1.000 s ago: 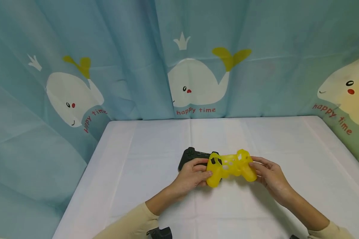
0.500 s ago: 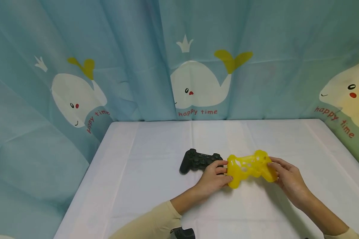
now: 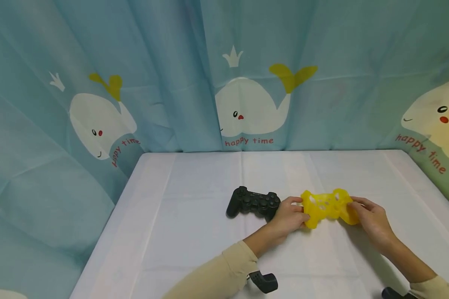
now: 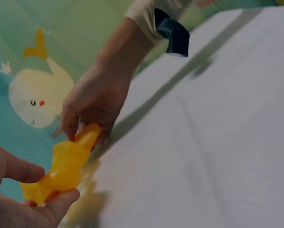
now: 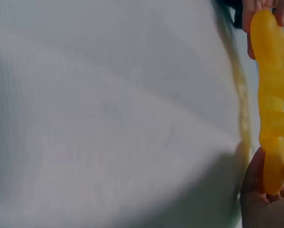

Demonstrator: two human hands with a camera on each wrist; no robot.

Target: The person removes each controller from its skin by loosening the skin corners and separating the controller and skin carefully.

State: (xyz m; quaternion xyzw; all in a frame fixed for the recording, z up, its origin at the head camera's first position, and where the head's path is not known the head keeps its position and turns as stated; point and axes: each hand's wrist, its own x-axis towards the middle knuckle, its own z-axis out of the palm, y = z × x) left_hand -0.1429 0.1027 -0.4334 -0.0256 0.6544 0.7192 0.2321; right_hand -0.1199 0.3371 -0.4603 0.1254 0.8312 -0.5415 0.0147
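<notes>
Both hands hold a yellow, translucent silicone controller cover (image 3: 327, 207), one at each end, just above the white table. The left hand (image 3: 289, 216) pinches its left grip between thumb and fingers; the left wrist view shows that thumb (image 4: 30, 172) on one side of the cover (image 4: 68, 164). The right hand (image 3: 372, 220) pinches the other end. In the right wrist view the cover (image 5: 274, 90) appears edge-on, hanging between both hands. A black game controller (image 3: 252, 202) lies on the table left of the left hand, its lower right grip partly behind that hand.
A white cloth covers the table (image 3: 194, 232). Blue-green curtains (image 3: 164, 74) with printed whales hang along the back and both sides. A dark wrist-worn device (image 3: 263, 282) sits by the left sleeve (image 3: 220, 270).
Both hands have carried the yellow cover to the right, off from over the black controller. That controller stays where it lay and now shows almost fully.
</notes>
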